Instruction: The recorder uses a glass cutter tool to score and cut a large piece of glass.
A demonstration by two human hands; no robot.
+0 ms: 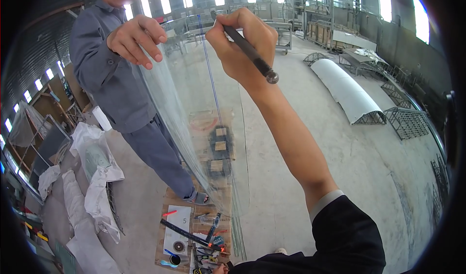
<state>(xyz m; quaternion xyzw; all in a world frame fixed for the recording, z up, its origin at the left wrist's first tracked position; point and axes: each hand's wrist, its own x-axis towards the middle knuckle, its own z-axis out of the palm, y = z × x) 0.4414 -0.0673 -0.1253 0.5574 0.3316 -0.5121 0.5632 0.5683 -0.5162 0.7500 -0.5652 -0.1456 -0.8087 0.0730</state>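
While my right hand (242, 43) is raised high in front of me, its fingers are wrapped tight around a dark rod-like tool (251, 54) with a round knob at its lower end. The tool's upper tip sits against the top part of a large clear glass sheet (204, 128) that stands upright on its edge, and a thin blue line runs down the glass just below that tip. My left hand (219, 269) barely shows at the bottom edge of the view, and I cannot tell whether it is open or closed, or whether it holds anything.

Across the sheet stands a co-worker in grey work clothes, whose hand (136, 38) rests with bent fingers at the top edge of the glass. The foot of the sheet stands on a low wooden board (167, 235) on the concrete floor, where a long black bar, a small round disc, a white card and other small tools lie scattered. To my left lie crumpled white wrappings (97, 177); well off to my right a long white curved panel (344, 89) rests on the floor beside metal frames.
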